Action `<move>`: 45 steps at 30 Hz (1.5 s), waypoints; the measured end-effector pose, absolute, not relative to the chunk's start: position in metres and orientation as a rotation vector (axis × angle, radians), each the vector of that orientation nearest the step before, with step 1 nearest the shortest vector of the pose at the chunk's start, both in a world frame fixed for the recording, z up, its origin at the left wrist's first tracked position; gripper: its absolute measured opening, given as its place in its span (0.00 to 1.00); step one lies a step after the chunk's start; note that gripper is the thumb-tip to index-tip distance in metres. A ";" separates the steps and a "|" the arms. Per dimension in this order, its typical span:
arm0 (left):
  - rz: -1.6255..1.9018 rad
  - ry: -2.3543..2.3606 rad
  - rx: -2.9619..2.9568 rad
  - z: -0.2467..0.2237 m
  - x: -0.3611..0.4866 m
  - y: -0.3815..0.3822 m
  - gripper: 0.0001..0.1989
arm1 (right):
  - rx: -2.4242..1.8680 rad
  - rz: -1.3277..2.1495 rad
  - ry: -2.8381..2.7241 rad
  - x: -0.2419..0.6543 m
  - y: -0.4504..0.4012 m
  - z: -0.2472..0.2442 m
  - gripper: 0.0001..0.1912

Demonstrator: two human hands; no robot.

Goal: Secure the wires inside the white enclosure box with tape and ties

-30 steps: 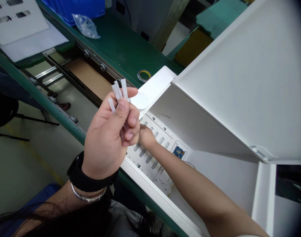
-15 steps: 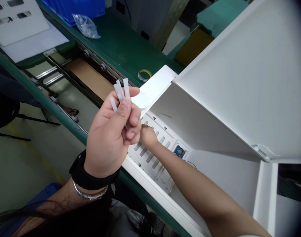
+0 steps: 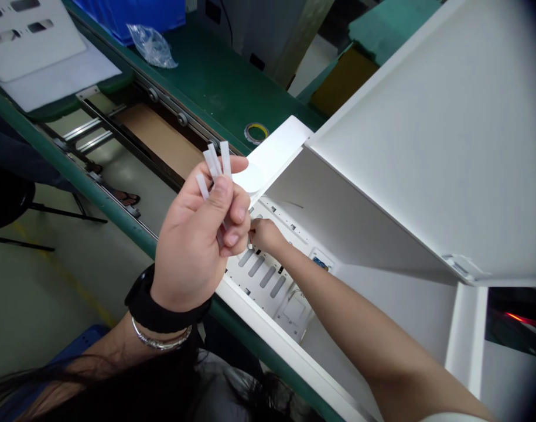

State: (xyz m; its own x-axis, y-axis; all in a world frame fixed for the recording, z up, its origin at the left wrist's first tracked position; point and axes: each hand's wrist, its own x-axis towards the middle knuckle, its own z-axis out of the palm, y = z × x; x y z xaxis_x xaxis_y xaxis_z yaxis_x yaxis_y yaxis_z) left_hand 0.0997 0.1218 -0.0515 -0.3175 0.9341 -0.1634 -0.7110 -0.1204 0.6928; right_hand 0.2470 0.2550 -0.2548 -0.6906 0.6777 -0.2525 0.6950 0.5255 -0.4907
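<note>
Reference landmark: the large white open-topped cabinet [image 3: 276,344]. All positions are given from it.

Governing relation: the flat white slotted panel [image 3: 272,283] forms the inner face at the cabinet's left end. The fingers of the right hand [image 3: 268,236] are at the panel's upper portion; contact cannot be confirmed, as the left hand [image 3: 200,234] overlaps them in view. Most of the visible slots extend from these fingers toward the cabinet's near rim, arranged as a parallel row. The long axis of each slot runs obliquely between the near rim and the far wall. The right hand appears nearer to the panel; the left hand appears raised above the cabinet's left end, closer to the camera.

Left hand: fingers curled, thumb pressed across a fan of narrow, translucent white strips [image 3: 225,158]. At least four strip ends project above the thumb, long axes close to upright and slightly spread. The strips are apart from the panel.

Right hand: wrist bent, fingers curled downward, forearm passing diagonally across the cabinet interior from its right side. The fingertips are largely hidden; whether they grip anything cannot be determined.

Adjacent: a blue rectangular circuit board [image 3: 321,262] lies within the cabinet, just beyond the right forearm and partly covered by it.
</note>
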 end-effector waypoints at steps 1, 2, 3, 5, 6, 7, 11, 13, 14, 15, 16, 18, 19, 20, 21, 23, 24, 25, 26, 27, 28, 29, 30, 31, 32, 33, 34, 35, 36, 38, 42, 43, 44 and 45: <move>1.718 0.825 0.376 -0.052 0.100 0.122 0.07 | 1.187 -0.912 2.699 0.249 0.259 -0.254 0.15; 1.717 0.826 0.376 -0.052 0.100 0.122 0.07 | 1.162 -0.918 2.673 0.251 0.262 -0.254 0.15; 1.715 0.831 0.373 -0.052 0.100 0.122 0.07 | 1.156 -0.919 2.646 0.252 0.264 -0.254 0.15; 1.716 0.841 0.369 -0.052 0.100 0.122 0.07 | 1.173 -0.919 2.647 0.253 0.264 -0.255 0.15; 1.714 0.844 0.368 -0.051 0.101 0.122 0.08 | 1.173 -0.903 2.675 0.253 0.264 -0.256 0.15; 1.714 0.845 0.369 -0.051 0.101 0.122 0.08 | 1.193 -0.877 2.702 0.253 0.263 -0.258 0.14; 1.710 0.837 0.372 -0.051 0.100 0.122 0.07 | 1.478 -0.779 2.639 0.254 0.263 -0.263 0.11; 1.704 0.831 0.378 -0.051 0.100 0.121 0.07 | 1.602 -0.778 2.526 0.254 0.266 -0.265 0.14; 1.701 0.831 0.383 -0.051 0.100 0.121 0.07 | 1.627 -0.775 2.480 0.254 0.268 -0.267 0.14; 1.699 0.833 0.390 -0.051 0.100 0.121 0.07 | 1.641 -0.760 2.450 0.254 0.269 -0.268 0.14; 1.694 0.837 0.397 -0.051 0.100 0.121 0.07 | 1.648 -0.734 2.433 0.253 0.269 -0.269 0.13; 1.684 0.849 0.411 -0.052 0.100 0.121 0.07 | 1.654 -0.665 2.439 0.253 0.269 -0.267 0.13; 1.680 0.855 0.418 -0.053 0.100 0.121 0.07 | 1.657 -0.638 2.440 0.253 0.270 -0.263 0.13; 1.673 0.859 0.430 -0.053 0.100 0.121 0.07 | 1.647 -0.616 2.430 0.254 0.270 -0.255 0.13; 1.660 0.864 0.448 -0.054 0.100 0.120 0.06 | 1.629 -0.595 2.400 0.255 0.271 -0.244 0.13; 1.624 0.886 0.504 -0.055 0.101 0.120 0.07 | 1.554 -0.570 2.324 0.260 0.271 -0.209 0.12; 1.592 0.905 0.540 -0.056 0.102 0.121 0.08 | 1.516 -0.575 2.291 0.263 0.270 -0.185 0.11; 1.545 0.929 0.580 -0.056 0.103 0.121 0.08 | 1.469 -0.631 2.316 0.267 0.268 -0.159 0.11; 1.484 0.953 0.620 -0.056 0.103 0.121 0.09 | 1.456 -0.726 2.402 0.270 0.264 -0.131 0.13; 1.416 0.983 0.657 -0.056 0.104 0.122 0.10 | 1.488 -0.840 2.503 0.273 0.258 -0.103 0.15; 1.343 1.012 0.693 -0.057 0.105 0.122 0.11 | 1.555 -0.982 2.646 0.275 0.250 -0.076 0.16; 1.267 1.037 0.730 -0.058 0.105 0.123 0.11 | 1.628 -1.131 2.798 0.276 0.241 -0.053 0.16; 1.201 1.058 0.766 -0.059 0.105 0.123 0.11 | 1.634 -1.291 2.902 0.277 0.231 -0.035 0.16; 1.147 1.075 0.800 -0.060 0.106 0.124 0.12 | 1.599 -1.426 2.967 0.276 0.222 -0.021 0.16; 1.108 1.085 0.831 -0.062 0.106 0.124 0.13 | 1.560 -1.517 3.000 0.275 0.215 -0.012 0.16; 1.085 1.088 0.854 -0.063 0.106 0.125 0.14 | 1.524 -1.579 3.000 0.273 0.209 -0.008 0.15; 1.073 1.085 0.867 -0.065 0.106 0.125 0.15 | 1.510 -1.612 2.982 0.272 0.205 -0.007 0.14; 1.072 1.082 0.869 -0.065 0.106 0.125 0.15 | 1.517 -1.629 2.955 0.271 0.203 -0.009 0.14; 1.078 1.078 0.864 -0.066 0.106 0.125 0.16 | 1.533 -1.642 2.927 0.270 0.203 -0.012 0.14; 1.087 1.074 0.847 -0.066 0.107 0.126 0.17 | 1.544 -1.667 2.879 0.270 0.204 -0.018 0.15; 1.107 1.075 0.815 -0.064 0.107 0.127 0.17 | 1.520 -1.663 2.828 0.272 0.202 -0.022 0.15; 1.109 1.072 0.815 -0.064 0.107 0.127 0.16 | 1.531 -1.656 2.829 0.273 0.201 -0.022 0.14; 1.106 1.073 0.818 -0.064 0.107 0.127 0.16 | 1.554 -1.648 2.838 0.274 0.200 -0.021 0.14; 1.100 1.078 0.821 -0.064 0.106 0.127 0.16 | 1.589 -1.640 2.859 0.275 0.199 -0.020 0.13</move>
